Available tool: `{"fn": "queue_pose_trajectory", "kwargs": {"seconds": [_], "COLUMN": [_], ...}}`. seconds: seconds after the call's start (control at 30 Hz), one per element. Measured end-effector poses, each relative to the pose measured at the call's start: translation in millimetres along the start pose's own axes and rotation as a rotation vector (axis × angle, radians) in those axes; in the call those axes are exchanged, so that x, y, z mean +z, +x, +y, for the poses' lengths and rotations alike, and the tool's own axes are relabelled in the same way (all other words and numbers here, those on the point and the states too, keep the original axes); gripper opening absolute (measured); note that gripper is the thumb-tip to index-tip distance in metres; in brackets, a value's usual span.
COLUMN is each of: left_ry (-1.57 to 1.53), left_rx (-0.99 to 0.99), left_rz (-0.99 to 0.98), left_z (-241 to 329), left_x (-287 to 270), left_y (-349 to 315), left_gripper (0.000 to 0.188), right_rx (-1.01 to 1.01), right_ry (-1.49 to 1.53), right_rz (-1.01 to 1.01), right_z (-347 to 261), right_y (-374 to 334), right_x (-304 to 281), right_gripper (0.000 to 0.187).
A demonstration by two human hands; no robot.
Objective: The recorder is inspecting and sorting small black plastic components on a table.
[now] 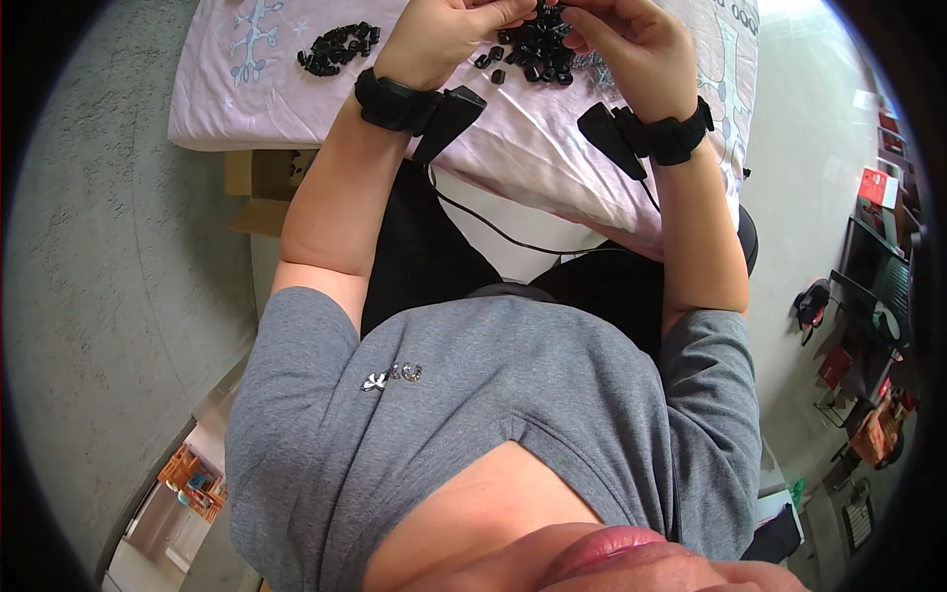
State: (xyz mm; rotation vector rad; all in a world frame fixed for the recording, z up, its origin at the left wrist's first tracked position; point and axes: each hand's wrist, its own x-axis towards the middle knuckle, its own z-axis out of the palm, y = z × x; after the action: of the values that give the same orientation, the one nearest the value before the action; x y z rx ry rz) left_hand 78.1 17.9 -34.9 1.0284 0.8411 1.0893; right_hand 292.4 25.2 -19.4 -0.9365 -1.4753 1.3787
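Note:
My left hand [431, 41] and my right hand [643, 51] meet at the top edge of the view, over a table with a pale pink patterned cloth [247, 109]. Both have thumb and fingers pinched together. The fingertips are partly cut off by the frame, and what they hold is too small to make out. Just below and between them lies a pile of small, shiny black pieces [543, 54], a few of them scattered toward my left hand. A smaller cluster of black pieces [337, 49] sits left of my left wrist.
Black strapped devices sit on my left wrist [414, 107] and right wrist [656, 136]. A black cable [503, 235] droops across my lap. Under the table's left side stands an open cardboard box [258, 212]. Far right are a monitor [868, 266] and a black bag [813, 304].

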Motion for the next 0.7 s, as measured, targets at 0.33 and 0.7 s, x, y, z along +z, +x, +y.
{"fn": "queue_pose_trajectory", "kwargs": {"seconds": [0.33,0.7], "left_ry": [-0.025,-0.022], "left_rx": [0.238,-0.079], "left_rz": [-0.187,0.111], "left_z": [-5.3,-7.5], "left_x": [3.9,4.8], "left_y": [2.1,-2.9], "left_gripper": [0.029,0.018], "right_rx": [-0.016,-0.086], "right_ry": [0.004,-0.026], "right_rz": [-0.009,0.035], "right_z": [0.6,-5.2], "right_y": [-2.0,-5.5], "right_x": [2.8,5.6], "right_gripper": [0.009,0.009]}}
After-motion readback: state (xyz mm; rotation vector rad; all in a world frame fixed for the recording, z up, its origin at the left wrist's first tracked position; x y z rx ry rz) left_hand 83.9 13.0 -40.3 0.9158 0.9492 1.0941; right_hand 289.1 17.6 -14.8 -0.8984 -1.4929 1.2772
